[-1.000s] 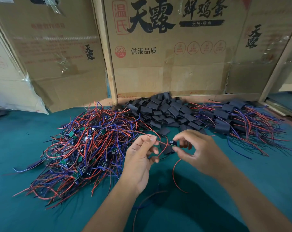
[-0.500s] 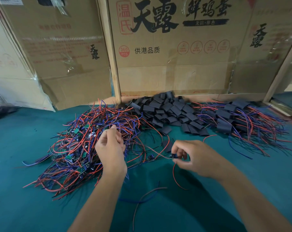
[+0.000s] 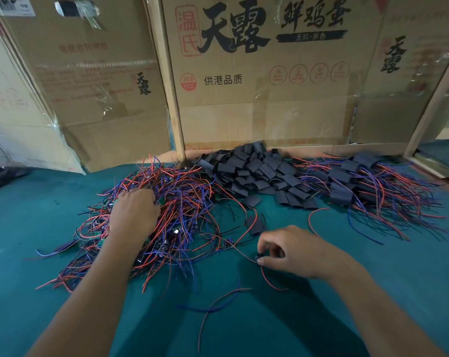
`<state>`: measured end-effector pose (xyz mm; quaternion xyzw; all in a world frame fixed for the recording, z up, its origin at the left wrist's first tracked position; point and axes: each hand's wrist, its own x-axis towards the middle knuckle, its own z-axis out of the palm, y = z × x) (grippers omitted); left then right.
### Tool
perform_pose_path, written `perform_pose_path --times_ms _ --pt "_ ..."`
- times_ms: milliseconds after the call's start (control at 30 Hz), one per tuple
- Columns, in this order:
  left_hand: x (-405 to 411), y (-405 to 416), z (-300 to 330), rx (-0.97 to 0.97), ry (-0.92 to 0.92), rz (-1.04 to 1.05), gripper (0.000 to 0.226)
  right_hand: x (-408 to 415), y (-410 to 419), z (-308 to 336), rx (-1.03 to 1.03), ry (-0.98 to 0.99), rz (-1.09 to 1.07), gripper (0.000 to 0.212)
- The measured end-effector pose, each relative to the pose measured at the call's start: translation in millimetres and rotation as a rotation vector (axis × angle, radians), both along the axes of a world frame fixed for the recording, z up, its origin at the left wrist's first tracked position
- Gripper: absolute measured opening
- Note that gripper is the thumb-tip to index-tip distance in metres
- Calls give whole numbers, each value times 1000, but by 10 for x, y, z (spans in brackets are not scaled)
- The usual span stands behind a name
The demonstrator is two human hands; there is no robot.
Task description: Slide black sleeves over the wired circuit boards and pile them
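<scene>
A tangled heap of bare circuit boards point(image 3: 172, 220) with red and blue wires lies left of centre on the green table. My left hand point(image 3: 134, 212) is down in that heap with its fingers curled into the wires; what it grips is hidden. My right hand point(image 3: 293, 251) pinches a small wired circuit board point(image 3: 258, 258) just above the table, its red wire trailing below. Empty black sleeves point(image 3: 259, 173) are piled at the back centre. One loose black sleeve point(image 3: 254, 224) lies in front of that pile. Sleeved boards point(image 3: 367, 181) are piled at the right.
Cardboard boxes point(image 3: 264, 81) and a wooden post point(image 3: 166, 81) wall off the back of the green table point(image 3: 411, 279). A stray wire point(image 3: 218, 302) lies on the cloth near the front, between my forearms.
My left hand let go of the board and moved left and away into the bare-board heap. My right hand dropped lower toward the table, still pinching the small board.
</scene>
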<state>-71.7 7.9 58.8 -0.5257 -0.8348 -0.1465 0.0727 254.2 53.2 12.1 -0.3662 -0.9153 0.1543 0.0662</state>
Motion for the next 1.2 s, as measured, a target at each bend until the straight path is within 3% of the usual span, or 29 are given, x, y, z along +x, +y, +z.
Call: perform_pose_path --times_ms 100,400,700,967,1200 --pt "25 33 -65 -77 87 5 19 -18 1 -7 31 -1 -7 25" --pt "25 176 -53 -162 106 1 36 -46 -8 -25 35 8 -20 24" --pt "266 188 -124 -63 252 90 40 -75 -1 -46 -34 -28 26 23" --pt "228 229 -137 -38 91 157 28 0 0 41 -194 -7 126 21" --pt "218 64 -77 74 37 96 15 65 60 -4 -42 90 -61 20"
